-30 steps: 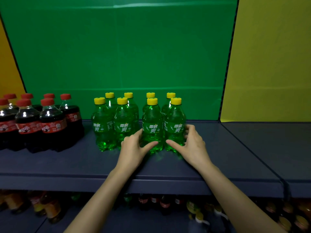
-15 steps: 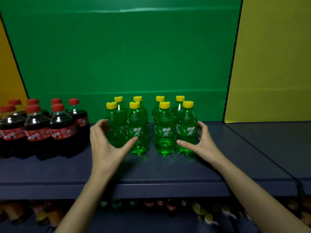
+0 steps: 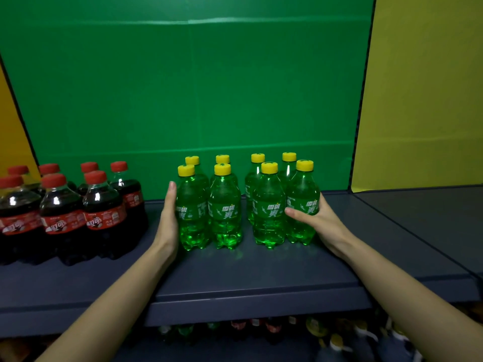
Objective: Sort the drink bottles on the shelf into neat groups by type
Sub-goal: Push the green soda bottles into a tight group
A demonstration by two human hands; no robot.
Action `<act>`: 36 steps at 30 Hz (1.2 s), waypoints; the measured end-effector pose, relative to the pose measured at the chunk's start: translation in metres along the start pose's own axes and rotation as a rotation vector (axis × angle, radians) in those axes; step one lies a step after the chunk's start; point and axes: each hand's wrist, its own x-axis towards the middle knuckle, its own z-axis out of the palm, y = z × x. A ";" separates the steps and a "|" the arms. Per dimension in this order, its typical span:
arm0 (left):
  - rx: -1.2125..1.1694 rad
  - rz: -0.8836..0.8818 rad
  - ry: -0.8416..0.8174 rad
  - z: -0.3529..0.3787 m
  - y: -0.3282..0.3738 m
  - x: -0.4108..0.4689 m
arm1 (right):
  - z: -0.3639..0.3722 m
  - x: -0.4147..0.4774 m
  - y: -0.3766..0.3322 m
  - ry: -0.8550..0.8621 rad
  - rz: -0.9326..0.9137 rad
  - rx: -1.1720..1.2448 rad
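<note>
Caller: Forearms (image 3: 125,304) reach up from the bottom edge, over blurred bottles (image 3: 271,326) on the lower level and across the front of the dark shelf (image 3: 248,278).
Analyst: And the left hand (image 3: 168,218)?
Caller: Flat, fingers straight and together, palm pressed to the outer side of the front-left green bottle (image 3: 193,220).
Analyst: The right hand (image 3: 322,218) looks different.
Caller: It does. Thumb across the label of the front-right green bottle (image 3: 303,226), fingers curled round its far side. That's a grip.
Analyst: So the green bottles (image 3: 224,205) sit between the two hands.
Caller: Eight of them, yellow caps, upright mid-shelf, two rows of four, with a gap splitting the left four from the right four.
Analyst: Off to the left?
Caller: Cola bottles (image 3: 104,212), red caps, bunched in their own group, apart from the green ones, with the left hand in the space between.
Analyst: Behind it all, green backdrop (image 3: 183,87), with a yellow panel (image 3: 423,87) on the right.
</note>
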 end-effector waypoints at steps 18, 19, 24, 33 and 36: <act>0.186 0.026 0.032 -0.006 -0.014 0.004 | 0.009 0.000 0.002 0.052 -0.015 -0.050; 0.251 0.065 0.047 -0.004 -0.011 -0.002 | 0.008 -0.002 0.003 0.052 -0.004 -0.077; 0.557 0.225 0.043 -0.009 -0.013 -0.017 | 0.005 -0.016 0.006 0.057 -0.043 -0.089; 0.637 0.270 0.036 -0.010 -0.012 -0.020 | 0.008 -0.022 0.009 0.065 -0.080 -0.161; 0.631 0.258 0.036 -0.011 -0.012 -0.019 | 0.010 -0.022 0.008 0.073 -0.080 -0.185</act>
